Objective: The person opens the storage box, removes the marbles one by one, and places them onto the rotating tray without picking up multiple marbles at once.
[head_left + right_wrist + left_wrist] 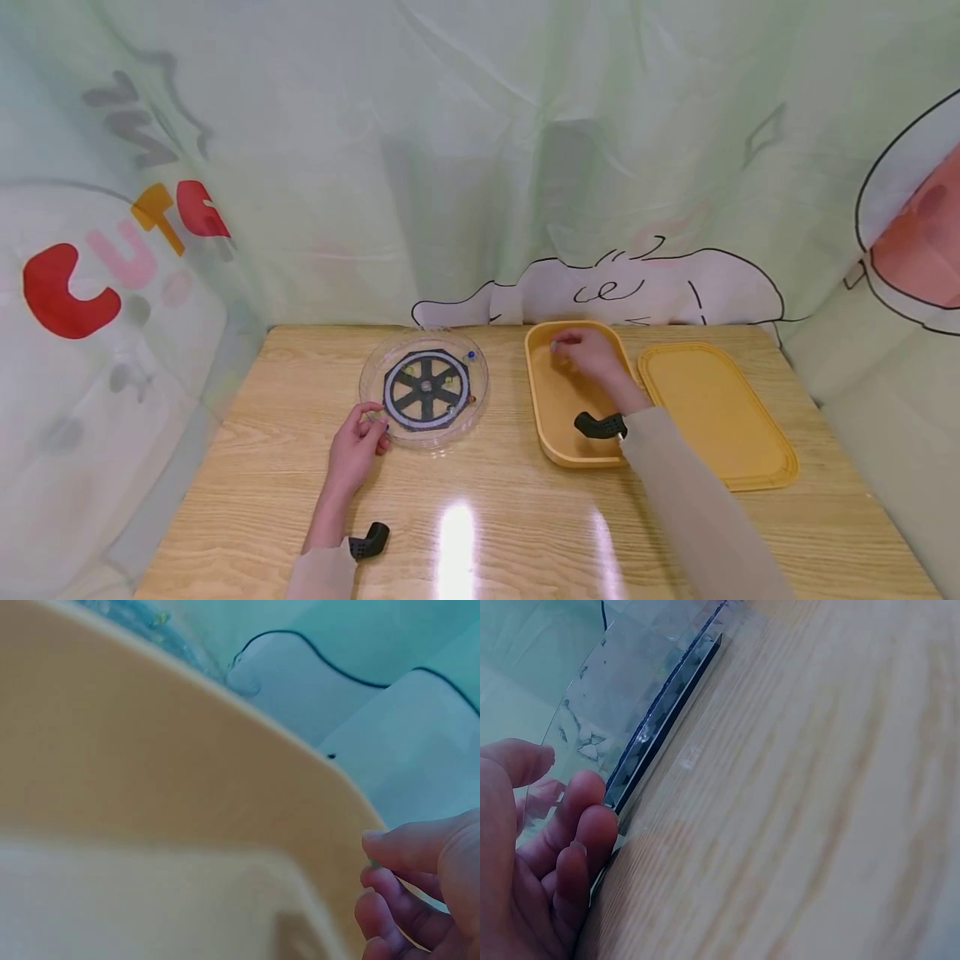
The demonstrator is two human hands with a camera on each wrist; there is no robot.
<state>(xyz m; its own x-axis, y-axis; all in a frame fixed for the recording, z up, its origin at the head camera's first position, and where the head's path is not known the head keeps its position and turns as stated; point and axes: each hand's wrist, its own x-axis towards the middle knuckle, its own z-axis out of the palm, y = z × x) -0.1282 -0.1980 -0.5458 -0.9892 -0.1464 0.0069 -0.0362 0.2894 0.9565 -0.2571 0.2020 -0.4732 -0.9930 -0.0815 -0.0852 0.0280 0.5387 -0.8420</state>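
In the head view, a clear round dish [367, 379] stands on the table. A black wheel-like piece with a white ring [426, 386] shows through it; whether inside or beneath I cannot tell. Several small marbles lie in the dish, among them a blue marble [471, 355]. My left hand [356, 446] grips the dish's near-left wall, thumb on one side and fingers on the other [547, 840]. Over the far-left part of a yellow-orange bin [551, 454], my right hand [592, 354] pinches a small green marble [374, 863], mostly hidden by the fingertips.
Right of the bin lies a flat yellow-orange lid [712, 417], partly behind the right sleeve [690, 483]. A printed curtain [480, 167] hangs along the table's back edge. Wood table [255, 500] surface extends around the dish and bin. Each wrist bears a black mount [370, 542].
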